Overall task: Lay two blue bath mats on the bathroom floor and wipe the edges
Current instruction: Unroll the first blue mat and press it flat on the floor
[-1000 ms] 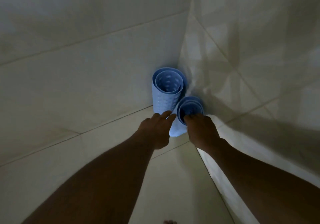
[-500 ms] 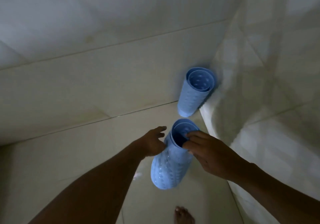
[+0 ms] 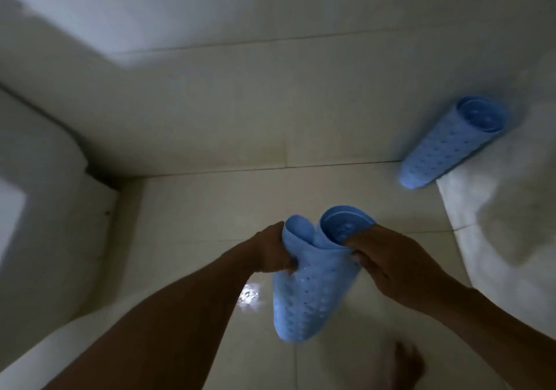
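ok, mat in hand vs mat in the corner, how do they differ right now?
The held mat is gripped by the left hand and right hand, apparently off the floor; the corner mat stands untouched against the wall. The held mat's outer flap is pulled loose at the top; the corner mat is fully rolled. Both are blue and perforated.

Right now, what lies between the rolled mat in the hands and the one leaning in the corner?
Nothing: in the head view, only bare floor tile separates the held mat from the corner mat.
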A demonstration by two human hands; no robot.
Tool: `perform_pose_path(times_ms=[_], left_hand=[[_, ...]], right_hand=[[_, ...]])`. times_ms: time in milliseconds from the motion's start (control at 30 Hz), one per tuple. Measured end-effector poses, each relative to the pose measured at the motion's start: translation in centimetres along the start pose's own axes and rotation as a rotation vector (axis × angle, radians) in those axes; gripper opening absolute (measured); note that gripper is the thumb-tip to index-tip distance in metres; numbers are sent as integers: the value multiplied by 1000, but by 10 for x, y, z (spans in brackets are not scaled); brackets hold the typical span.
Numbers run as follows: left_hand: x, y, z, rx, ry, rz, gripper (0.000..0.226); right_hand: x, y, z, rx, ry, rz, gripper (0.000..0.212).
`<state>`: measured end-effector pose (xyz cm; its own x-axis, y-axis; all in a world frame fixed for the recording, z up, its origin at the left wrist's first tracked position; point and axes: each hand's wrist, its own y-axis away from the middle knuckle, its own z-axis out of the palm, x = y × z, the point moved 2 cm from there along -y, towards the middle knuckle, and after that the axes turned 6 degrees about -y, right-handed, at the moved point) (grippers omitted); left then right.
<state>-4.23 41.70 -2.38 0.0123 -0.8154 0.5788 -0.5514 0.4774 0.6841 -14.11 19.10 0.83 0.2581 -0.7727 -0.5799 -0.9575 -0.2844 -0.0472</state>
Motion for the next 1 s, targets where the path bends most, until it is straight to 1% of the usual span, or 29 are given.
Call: perform_pose_path(times_ms=[33,100,133,233,267,333,433,533,633,700,767,867,933,1000], left_hand=[[-21,16,-2,44,30,-17,68],[-62,40,0,106,105,-53,75],[-79,50,3,115,113,-75,75],[-112,65,21,87,40,-119,59],[-121,65,30,90,32,-119,57],[-138,62,50,115,23,-119,58],[-162,45,81,160,-30,-112,65],[-187,4,107,220,-84,-97,66],[-221,-56,128,320,-119,-147,68],[-245,-100,138,390,-176,-197,64],[-265,-138,146,452,-214,-264,60],[-288,-180,147,541,-234,-316,66],[-304,-195,144,600,-224,-358,76],[-316,-200,135,646,-213,-418,86]], right_hand=[[-12,-2,13,-3,6,56,16],[-27,-3,39,-20,14,173,20],[-33,-3,51,-40,41,234,20],[-48,-3,85,-191,179,369,30],[-53,-5,94,-255,212,405,32],[-58,-10,111,-379,252,473,26],[-46,-17,141,-551,350,506,22],[-16,-30,181,-603,460,515,27],[26,-48,237,-535,568,473,27],[56,-61,278,-448,630,427,26],[88,-77,315,-342,637,384,21],[135,-98,361,-221,600,380,16],[163,-106,383,-90,518,363,22],[177,-107,392,76,337,346,34]])
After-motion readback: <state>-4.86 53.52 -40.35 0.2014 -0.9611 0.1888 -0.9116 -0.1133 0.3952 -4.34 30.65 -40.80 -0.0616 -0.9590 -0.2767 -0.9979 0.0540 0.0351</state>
